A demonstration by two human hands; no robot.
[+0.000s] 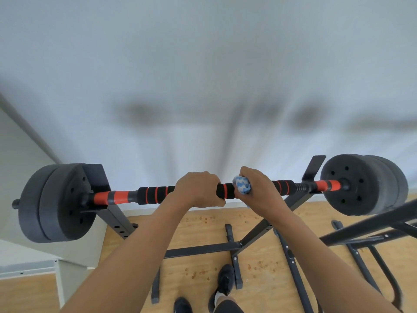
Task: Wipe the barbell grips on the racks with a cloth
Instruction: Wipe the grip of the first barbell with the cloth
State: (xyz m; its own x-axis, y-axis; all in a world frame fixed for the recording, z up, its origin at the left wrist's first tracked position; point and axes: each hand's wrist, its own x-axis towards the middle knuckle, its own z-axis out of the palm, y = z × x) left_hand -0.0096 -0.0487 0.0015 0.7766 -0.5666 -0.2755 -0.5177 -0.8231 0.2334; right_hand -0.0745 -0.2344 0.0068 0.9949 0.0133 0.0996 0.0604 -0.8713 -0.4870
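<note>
A barbell (153, 195) with black foam grips and orange bands lies across two black rack hooks, grey weight plates (56, 204) at each end. My left hand (198, 189) is wrapped around the bar just left of its middle. My right hand (259, 188) sits right beside it and presses a bunched blue-and-white cloth (242, 185) around the grip. A short stretch of black and orange grip (225, 190) shows between the two hands.
The black rack uprights (117, 220) and floor braces (203, 249) stand on a wooden floor just ahead of my dark shoes (225, 279). More black metal bars (365, 224) cross at the right. A white wall is close behind the barbell.
</note>
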